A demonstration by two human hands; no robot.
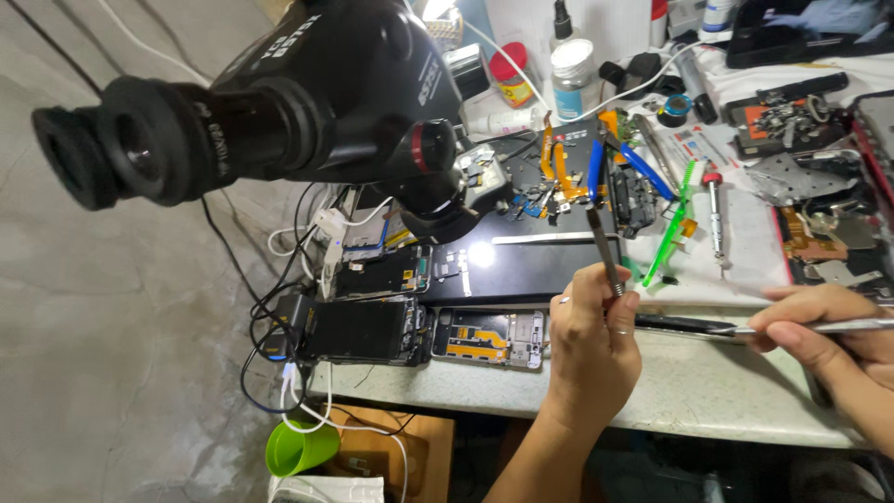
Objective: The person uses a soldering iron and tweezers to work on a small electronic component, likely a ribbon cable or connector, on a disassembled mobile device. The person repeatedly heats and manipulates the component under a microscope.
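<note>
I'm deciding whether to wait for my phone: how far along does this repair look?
Done: two phones lie opened at the bench edge, boards exposed. In hand: the left hand holds tweezers upright, and the right hand a thin metal tool laid flat over a dark part. Left: loose parts remain scattered, and nothing looks closed up.

The microscope (307, 102) is hanging over the left end of the table (708, 391). Below it, 2 opened phones (424, 333) are lying side by side at the front edge. Behind them a mat (521, 265) is lying, with pliers (610, 158) further back. Jars (570, 74) are standing at the rear. A cup (300, 449) is sitting below the table.
</note>
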